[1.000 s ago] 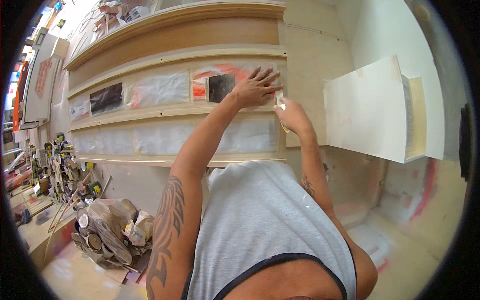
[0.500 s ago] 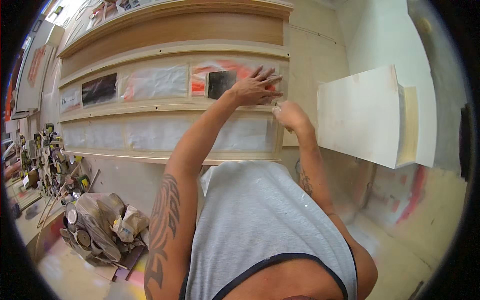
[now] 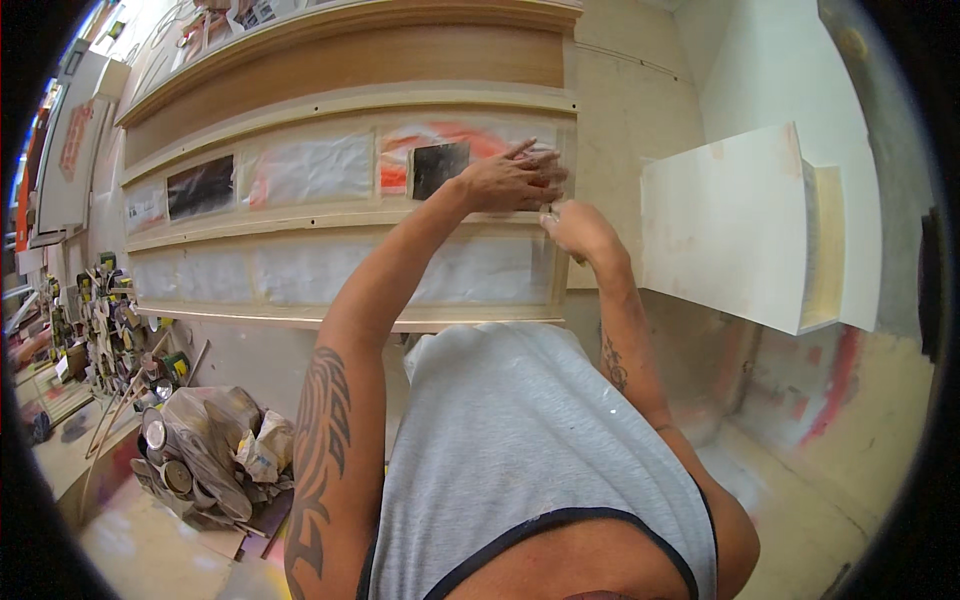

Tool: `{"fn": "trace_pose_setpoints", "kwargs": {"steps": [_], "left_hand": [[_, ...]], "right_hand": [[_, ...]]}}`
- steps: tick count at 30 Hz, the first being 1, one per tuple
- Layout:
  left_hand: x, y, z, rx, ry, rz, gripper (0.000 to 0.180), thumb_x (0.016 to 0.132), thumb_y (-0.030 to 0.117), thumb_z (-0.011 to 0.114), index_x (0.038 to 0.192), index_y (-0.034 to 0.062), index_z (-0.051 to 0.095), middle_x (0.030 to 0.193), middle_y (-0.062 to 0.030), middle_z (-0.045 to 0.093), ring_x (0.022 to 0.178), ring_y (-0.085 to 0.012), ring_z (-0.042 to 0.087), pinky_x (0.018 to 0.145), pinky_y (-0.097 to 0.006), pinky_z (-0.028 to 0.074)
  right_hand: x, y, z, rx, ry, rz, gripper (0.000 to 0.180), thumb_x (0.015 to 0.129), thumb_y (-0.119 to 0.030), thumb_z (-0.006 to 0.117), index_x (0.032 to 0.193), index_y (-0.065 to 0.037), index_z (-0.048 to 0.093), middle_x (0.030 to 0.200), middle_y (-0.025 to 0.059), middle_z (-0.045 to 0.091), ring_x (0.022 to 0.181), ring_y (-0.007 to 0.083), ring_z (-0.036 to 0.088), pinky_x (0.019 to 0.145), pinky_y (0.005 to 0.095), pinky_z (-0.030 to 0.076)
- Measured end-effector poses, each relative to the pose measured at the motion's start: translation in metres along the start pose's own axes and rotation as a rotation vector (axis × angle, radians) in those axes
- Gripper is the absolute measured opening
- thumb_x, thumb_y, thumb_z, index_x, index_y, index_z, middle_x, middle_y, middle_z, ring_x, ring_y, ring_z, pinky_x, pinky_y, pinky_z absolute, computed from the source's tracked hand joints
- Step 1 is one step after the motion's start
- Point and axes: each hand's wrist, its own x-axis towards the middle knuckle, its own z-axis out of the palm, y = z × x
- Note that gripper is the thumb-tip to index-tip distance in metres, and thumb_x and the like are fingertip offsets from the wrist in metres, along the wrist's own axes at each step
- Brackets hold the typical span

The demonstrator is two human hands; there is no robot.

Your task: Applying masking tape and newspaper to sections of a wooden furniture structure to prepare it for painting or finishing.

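A long wooden frame (image 3: pixel 430 207) lies before me, its recessed panels masked with sheeting and tape. My left hand (image 3: pixel 512 181) rests flat with fingers stretched out on the right end of the middle masked panel (image 3: pixel 312 168), beside a dark square patch (image 3: pixel 440 171). Close to its fingertips, my right hand (image 3: pixel 582 230) is closed at the frame's right end, near the middle rail. A small bit of something shows at its fingers and a yellowish bit below the palm; what it holds is too hidden to name.
At the right stands a white box-like panel piece (image 3: pixel 725 230). Cans and crumpled plastic (image 3: pixel 215 450) sit in a heap at the lower left. Further left is a crowded pile of tools and cans (image 3: pixel 105 315). A lower panel masked with pale sheeting (image 3: pixel 340 268) runs nearest my body.
The fingers of my left hand have drawn closer together and shifted slightly downward. My right hand stays almost in the same place. The whole view has shifted a little.
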Motion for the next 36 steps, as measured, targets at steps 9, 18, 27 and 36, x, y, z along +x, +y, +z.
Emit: {"fn": "trace_pose_setpoints", "kwargs": {"steps": [9,18,27,36], "left_hand": [[0.009,0.0,-0.019,-0.136,-0.081,-0.129,0.044,0.104,0.047,0.051,0.147,0.0368,0.056,0.165,0.0002,0.037,0.156,-0.0281,0.028,0.129,-0.055,0.017],[0.0,-0.006,-0.025,-0.141,-0.081,-0.123,0.041,0.105,0.045,0.048,0.145,0.0406,0.058,0.165,0.005,0.039,0.156,-0.0266,0.027,0.129,-0.057,0.014],[0.013,0.004,-0.011,0.103,0.022,-0.44,0.047,0.106,0.049,0.042,0.152,0.0385,0.05,0.164,0.0083,0.04,0.157,-0.0279,0.025,0.128,-0.061,0.014],[0.025,0.036,-0.014,0.079,-0.03,-0.598,0.047,0.107,0.038,0.046,0.151,0.0222,0.052,0.166,-0.0038,0.036,0.156,-0.0328,0.026,0.124,-0.063,0.02]], "right_hand": [[-0.007,0.003,0.007,0.07,0.026,0.026,0.048,0.101,-0.035,0.056,0.118,0.008,0.067,0.097,0.0305,0.072,0.085,0.0457,0.071,0.083,0.0502,0.056],[-0.012,-0.001,0.001,0.084,0.015,0.041,0.048,0.1,-0.036,0.058,0.119,0.007,0.069,0.111,0.0328,0.069,0.107,0.0472,0.067,0.096,0.0502,0.052],[-0.003,0.009,0.018,0.093,0.129,-0.006,0.046,0.099,-0.038,0.059,0.114,0.003,0.072,0.111,0.0294,0.071,0.106,0.0461,0.068,0.095,0.0511,0.053],[-0.009,0.008,0.012,0.146,0.125,0.059,0.038,0.094,-0.031,0.06,0.106,0.002,0.075,0.109,0.0293,0.071,0.106,0.0455,0.068,0.095,0.0508,0.054]]}}
